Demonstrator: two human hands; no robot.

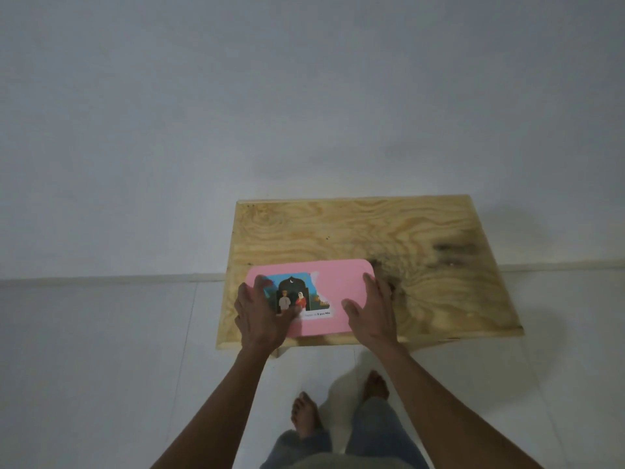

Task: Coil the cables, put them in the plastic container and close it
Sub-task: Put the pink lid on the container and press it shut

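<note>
Plywood table (439,238), bare grain with dark stains on its right half, stands on a white tiled floor (101,350) against a plain white wall (236,96). Pink plastic container (341,292) sits at the table's near left edge, lid on, flat, long side across the view. Printed label (297,296) covers the lid's left half: two figures under a dark arch, white text strip below. Left hand (262,316) lies flat on the lid's left end, fingers spread, palm down, partly over the label. Right hand (373,309) lies flat on the lid's right end, fingers extended toward the far corner, thumb out across the pink. Neither hand is curled around anything; both only press on the lid. Cables not visible. Bare feet (306,414) and grey trousers show below the table edge.
</note>
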